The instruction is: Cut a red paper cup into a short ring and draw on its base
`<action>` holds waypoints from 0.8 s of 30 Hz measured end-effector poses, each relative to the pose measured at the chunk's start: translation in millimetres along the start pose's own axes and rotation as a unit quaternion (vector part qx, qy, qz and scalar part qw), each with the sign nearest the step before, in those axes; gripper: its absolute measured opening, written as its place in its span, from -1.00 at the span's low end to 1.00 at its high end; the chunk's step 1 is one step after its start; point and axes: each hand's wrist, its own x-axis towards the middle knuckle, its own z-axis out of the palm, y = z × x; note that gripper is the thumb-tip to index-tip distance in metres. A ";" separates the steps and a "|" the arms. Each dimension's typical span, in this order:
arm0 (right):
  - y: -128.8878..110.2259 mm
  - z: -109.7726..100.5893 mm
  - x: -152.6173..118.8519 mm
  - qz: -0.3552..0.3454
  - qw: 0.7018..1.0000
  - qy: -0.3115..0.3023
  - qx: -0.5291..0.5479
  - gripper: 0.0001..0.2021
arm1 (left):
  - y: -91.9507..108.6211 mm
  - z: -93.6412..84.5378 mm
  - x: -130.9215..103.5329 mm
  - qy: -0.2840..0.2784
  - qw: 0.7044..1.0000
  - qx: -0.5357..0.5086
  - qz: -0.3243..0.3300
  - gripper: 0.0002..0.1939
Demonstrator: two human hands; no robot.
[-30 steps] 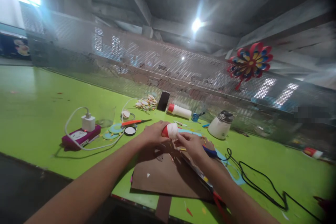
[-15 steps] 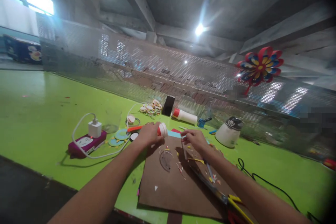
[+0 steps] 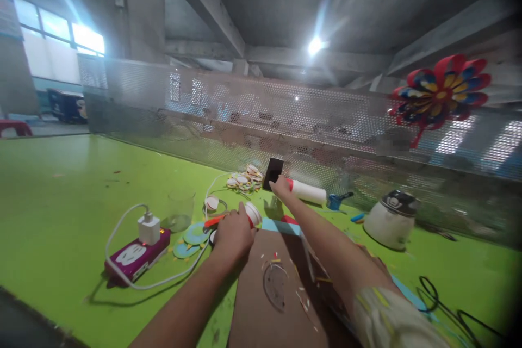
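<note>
My left hand [image 3: 235,232] is closed around a short red-and-white paper cup piece [image 3: 253,215], its pale ribbed end facing right. Beside those knuckles an orange-handled craft knife [image 3: 212,222] points left; whether the hand also grips it, I cannot tell. My right hand [image 3: 281,187] reaches forward to the dark phone [image 3: 273,173] leaning at the back, one finger stretched to its lower part. Its other fingers are partly hidden. Below the hands lies a brown board [image 3: 255,283] with a clear protractor [image 3: 274,287], paper scraps and a light blue strip [image 3: 277,226].
A purple power strip [image 3: 136,255] with a white charger [image 3: 149,228] and cable sits left, near a clear cup [image 3: 181,209]. Behind are paper discs [image 3: 247,178] and a red-and-white cup stack [image 3: 308,192]. A white-and-black container [image 3: 391,220] and red pinwheel [image 3: 442,92] stand right.
My right hand has left the board's upper edge and moved forward to the phone. My left hand stays closed on the cup piece. The view has shifted and tilted up.
</note>
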 end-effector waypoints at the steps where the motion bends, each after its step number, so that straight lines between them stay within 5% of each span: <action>1: -5.1 7.0 5.7 0.005 1.000 0.009 -0.008 -0.65 | 2.5 -0.6 -1.2 0.004 1.000 0.005 0.002 -0.38; 8: -22.8 33.4 35.1 0.036 0.995 0.073 -0.060 -0.60 | 21.8 -13.6 -11.7 0.126 0.991 -0.027 0.047 -0.45; 15: -23.6 49.6 48.3 0.056 0.990 0.097 -0.085 -0.60 | 40.7 -22.4 -30.9 0.265 0.943 -0.127 0.156 -0.50; 24: -33.1 48.8 42.7 0.095 0.987 0.103 -0.083 -0.61 | 41.9 -24.4 -32.8 0.252 0.943 -0.152 0.155 -0.52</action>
